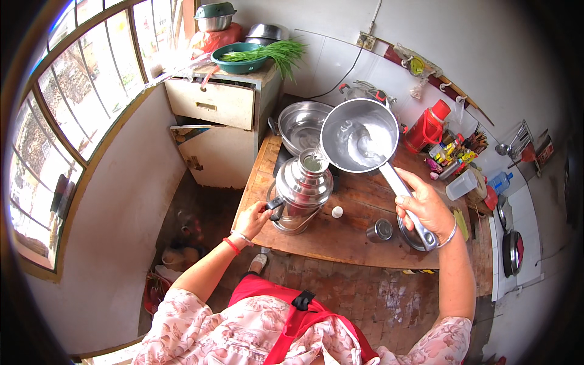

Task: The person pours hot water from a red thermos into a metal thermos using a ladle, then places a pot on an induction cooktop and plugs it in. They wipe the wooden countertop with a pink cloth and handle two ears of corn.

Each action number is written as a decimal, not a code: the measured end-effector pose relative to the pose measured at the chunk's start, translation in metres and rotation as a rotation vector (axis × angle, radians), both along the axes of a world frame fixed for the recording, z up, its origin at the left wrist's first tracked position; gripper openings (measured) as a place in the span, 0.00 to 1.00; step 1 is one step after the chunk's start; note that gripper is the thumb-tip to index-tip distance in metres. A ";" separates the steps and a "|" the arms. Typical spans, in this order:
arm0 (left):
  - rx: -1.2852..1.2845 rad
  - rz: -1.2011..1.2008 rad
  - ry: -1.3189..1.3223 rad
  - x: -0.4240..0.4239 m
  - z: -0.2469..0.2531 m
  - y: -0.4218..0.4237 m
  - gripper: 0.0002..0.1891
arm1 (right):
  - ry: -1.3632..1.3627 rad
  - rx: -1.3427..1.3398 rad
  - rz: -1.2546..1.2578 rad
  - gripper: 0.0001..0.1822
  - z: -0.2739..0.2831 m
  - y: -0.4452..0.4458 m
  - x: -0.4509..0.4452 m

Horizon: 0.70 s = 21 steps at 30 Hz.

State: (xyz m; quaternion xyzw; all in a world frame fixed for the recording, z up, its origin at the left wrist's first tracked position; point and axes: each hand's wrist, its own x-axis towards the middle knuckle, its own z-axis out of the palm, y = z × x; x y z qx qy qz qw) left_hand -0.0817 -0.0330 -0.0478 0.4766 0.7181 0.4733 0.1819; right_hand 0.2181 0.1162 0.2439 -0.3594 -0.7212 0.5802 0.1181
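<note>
My right hand (422,200) grips the long handle of a metal saucepan (360,137) holding clear liquid. The pan tilts left, its rim at the open mouth of a shiny metal vacuum flask (305,182), and liquid runs from the rim into the mouth. The flask stands upright on the wooden table (356,237). My left hand (255,221) holds the flask's black side handle. A small white stopper (337,212) and a metal flask cup (379,231) are on the table right of the flask. A round metal lid (413,235) lies partly under the pan's handle.
Behind the flask is a wide metal pan (305,125). A red thermos (426,127), condiment bottles (449,153) and a clear plastic container (461,185) stand at the right rear. A cabinet (219,153) bears a green basin (242,67) of green stalks.
</note>
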 end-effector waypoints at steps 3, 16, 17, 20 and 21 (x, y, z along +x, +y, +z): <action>-0.010 0.004 0.008 0.000 0.000 0.000 0.15 | 0.008 0.006 0.002 0.32 0.001 0.000 -0.001; -0.080 0.024 0.011 0.001 0.004 0.000 0.16 | 0.015 0.063 -0.012 0.31 0.014 -0.003 -0.002; -0.078 0.023 0.008 0.001 0.003 0.001 0.16 | 0.011 0.070 -0.016 0.31 0.016 -0.003 -0.002; -0.069 0.023 0.004 0.000 0.001 0.001 0.16 | 0.005 0.086 -0.011 0.31 0.018 -0.002 -0.002; -0.066 0.023 0.003 0.000 0.000 0.001 0.16 | 0.003 0.092 -0.015 0.31 0.018 -0.002 -0.001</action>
